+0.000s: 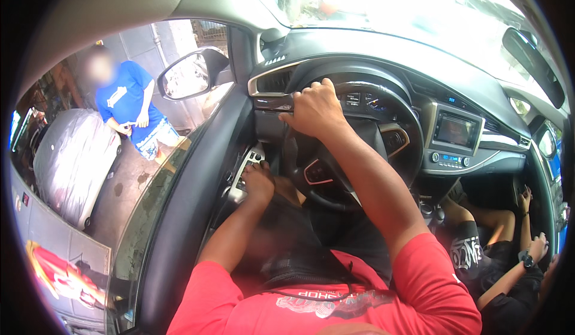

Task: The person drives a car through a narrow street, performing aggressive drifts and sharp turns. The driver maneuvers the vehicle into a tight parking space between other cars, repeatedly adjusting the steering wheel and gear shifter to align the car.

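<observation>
My right hand [318, 106] grips the upper left of the black steering wheel [412, 144], its fingers over the rim and the thumb to the left. Low on the driver's door, my left hand [259, 180] rests its fingers on the window switch panel [243, 168]. Which switch they touch is hidden. Beside that door, the window glass [150, 204] stands partly lowered, with its upper edge showing. Behind the wheel, the instrument cluster [375, 101] is lit and partly covered by my right arm.
A passenger in black shorts [467, 245] sits to my right, beyond the gear lever [436, 214]. A touchscreen head unit [457, 129] is in the dashboard. Outside, a person in a blue shirt [128, 90] stands by a covered car [74, 155], near the side mirror [186, 77].
</observation>
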`<action>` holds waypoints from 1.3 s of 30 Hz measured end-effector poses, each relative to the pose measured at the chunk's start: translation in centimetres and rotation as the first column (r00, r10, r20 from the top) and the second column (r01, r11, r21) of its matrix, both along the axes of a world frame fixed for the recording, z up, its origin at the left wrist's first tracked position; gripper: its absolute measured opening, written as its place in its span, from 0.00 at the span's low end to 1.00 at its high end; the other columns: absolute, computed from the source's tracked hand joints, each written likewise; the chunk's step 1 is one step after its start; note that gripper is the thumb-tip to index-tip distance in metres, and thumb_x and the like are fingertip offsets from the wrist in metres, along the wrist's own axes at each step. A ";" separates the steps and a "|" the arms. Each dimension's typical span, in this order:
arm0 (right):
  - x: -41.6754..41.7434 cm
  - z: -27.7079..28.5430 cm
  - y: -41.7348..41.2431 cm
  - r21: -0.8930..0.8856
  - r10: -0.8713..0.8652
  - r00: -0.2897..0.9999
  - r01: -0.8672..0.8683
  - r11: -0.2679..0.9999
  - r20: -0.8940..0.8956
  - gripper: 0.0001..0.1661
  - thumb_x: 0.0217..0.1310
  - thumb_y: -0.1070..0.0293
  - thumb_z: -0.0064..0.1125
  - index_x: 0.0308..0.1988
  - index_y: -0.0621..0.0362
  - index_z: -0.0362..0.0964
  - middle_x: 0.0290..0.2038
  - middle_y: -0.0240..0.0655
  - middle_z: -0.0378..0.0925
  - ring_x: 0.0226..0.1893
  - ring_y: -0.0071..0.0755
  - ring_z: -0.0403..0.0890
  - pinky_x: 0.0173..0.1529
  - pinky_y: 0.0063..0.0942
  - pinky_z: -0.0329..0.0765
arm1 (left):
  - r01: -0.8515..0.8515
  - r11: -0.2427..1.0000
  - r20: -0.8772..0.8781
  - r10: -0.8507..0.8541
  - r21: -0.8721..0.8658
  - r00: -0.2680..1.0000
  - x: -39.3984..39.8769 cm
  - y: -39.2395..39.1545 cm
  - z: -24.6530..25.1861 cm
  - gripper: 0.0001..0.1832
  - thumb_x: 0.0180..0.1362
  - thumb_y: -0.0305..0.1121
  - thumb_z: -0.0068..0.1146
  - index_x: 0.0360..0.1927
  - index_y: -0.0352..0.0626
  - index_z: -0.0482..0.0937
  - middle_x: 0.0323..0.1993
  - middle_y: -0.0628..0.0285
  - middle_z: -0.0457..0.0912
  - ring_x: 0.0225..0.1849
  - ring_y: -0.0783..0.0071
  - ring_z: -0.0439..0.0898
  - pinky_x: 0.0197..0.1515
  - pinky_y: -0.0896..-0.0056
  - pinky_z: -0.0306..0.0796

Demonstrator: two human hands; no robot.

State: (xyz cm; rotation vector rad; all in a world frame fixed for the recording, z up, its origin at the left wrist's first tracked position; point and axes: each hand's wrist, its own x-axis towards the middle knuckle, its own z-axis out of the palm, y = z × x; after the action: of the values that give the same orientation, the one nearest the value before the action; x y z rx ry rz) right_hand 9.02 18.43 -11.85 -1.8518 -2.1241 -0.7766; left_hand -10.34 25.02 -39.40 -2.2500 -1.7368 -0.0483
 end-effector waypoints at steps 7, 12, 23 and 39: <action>1.2 1.8 -0.3 -0.159 0.000 1.000 -0.005 0.987 -0.028 0.38 0.68 0.32 0.66 0.54 0.58 0.85 0.46 0.44 0.92 0.55 0.50 0.90 0.59 0.48 0.80 | 0.059 0.995 0.048 -0.063 0.083 0.997 -0.6 -0.6 0.4 0.22 0.69 0.40 0.57 0.64 0.49 0.83 0.57 0.57 0.85 0.62 0.51 0.80 0.61 0.39 0.72; 7.8 11.6 -1.0 -0.208 -0.295 0.926 0.248 0.946 -0.237 0.36 0.67 0.41 0.70 0.58 0.62 0.83 0.50 0.54 0.90 0.54 0.56 0.90 0.59 0.52 0.85 | -0.068 0.966 0.242 0.006 0.250 0.970 -3.8 0.3 -4.0 0.20 0.70 0.42 0.52 0.59 0.48 0.86 0.54 0.60 0.83 0.58 0.57 0.76 0.56 0.41 0.68; 42.8 13.7 -2.6 -0.278 -0.691 0.418 0.908 0.312 0.590 0.25 0.67 0.56 0.69 0.57 0.58 0.87 0.60 0.50 0.87 0.62 0.50 0.88 0.66 0.41 0.85 | -0.059 0.974 0.429 -0.042 0.220 0.902 -1.6 -2.4 -0.3 0.18 0.67 0.37 0.53 0.55 0.44 0.85 0.55 0.56 0.80 0.62 0.59 0.75 0.66 0.49 0.67; 44.9 8.4 -12.3 -0.326 -0.696 0.594 0.804 0.498 0.403 0.22 0.71 0.56 0.64 0.57 0.53 0.87 0.60 0.44 0.88 0.63 0.44 0.87 0.70 0.40 0.80 | -0.071 0.981 0.755 -0.092 0.180 0.649 -2.6 -2.5 -1.0 0.14 0.67 0.33 0.50 0.42 0.34 0.85 0.44 0.41 0.86 0.47 0.37 0.84 0.54 0.33 0.71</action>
State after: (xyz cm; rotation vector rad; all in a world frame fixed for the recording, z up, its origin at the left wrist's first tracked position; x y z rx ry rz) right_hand 53.96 6.10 -3.47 -3.2318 -1.5958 -0.6286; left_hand -12.97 22.50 -40.42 -2.2240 -1.9433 -1.3004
